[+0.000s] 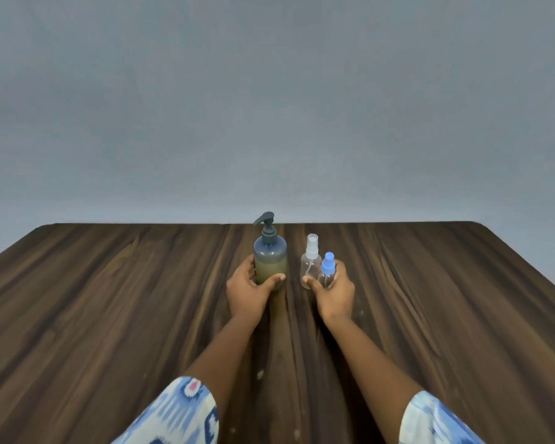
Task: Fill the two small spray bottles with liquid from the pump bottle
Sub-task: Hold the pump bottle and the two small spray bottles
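I see my left hand (247, 291) wrapped around the pump bottle (270, 257) at frame centre on the table (109, 299); my right hand (332, 291) grips both spray bottles (310, 265) just right of it

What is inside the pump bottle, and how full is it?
The pump bottle holds a yellowish-green liquid up to about the middle of its body; above that it looks empty. The left hand wraps its lower part, so the bottom of the liquid is hidden.
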Motion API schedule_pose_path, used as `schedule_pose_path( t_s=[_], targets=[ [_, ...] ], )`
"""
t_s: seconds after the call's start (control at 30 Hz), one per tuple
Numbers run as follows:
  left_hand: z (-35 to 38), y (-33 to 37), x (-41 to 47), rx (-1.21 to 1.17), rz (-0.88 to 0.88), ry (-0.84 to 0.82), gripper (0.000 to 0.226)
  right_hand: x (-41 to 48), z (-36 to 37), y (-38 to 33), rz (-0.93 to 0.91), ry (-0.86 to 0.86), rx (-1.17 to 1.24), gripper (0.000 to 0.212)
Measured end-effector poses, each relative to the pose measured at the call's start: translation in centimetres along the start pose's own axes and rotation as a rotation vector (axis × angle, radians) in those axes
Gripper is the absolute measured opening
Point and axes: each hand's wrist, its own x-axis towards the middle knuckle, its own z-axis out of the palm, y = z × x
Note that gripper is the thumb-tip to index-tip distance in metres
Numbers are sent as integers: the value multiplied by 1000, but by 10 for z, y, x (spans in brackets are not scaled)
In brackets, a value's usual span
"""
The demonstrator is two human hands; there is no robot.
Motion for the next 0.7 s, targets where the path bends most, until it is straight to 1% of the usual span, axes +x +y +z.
schedule_pose_path(
  t_s=[0.17, 0.23, 0.27, 0.43, 0.7],
  targets=[
    [-5, 13, -9, 37, -10, 35, 63, -7, -12, -12, 14, 4, -57, 49],
    [-41, 7, -92, 37, 44, 0, 63, -96, -46, -11, -14, 21, -56, 49],
    [-40, 2, -91, 36, 61, 5, 63, -95, -45, -8, -30, 26, -42, 49],
    [-47, 1, -104, 55, -8, 0, 64, -112, -50, -13, 38, 8, -89, 49],
    [-72, 5, -166, 88, 22, 8, 59, -180, -83, -23, 40, 15, -137, 52]
  ],
)
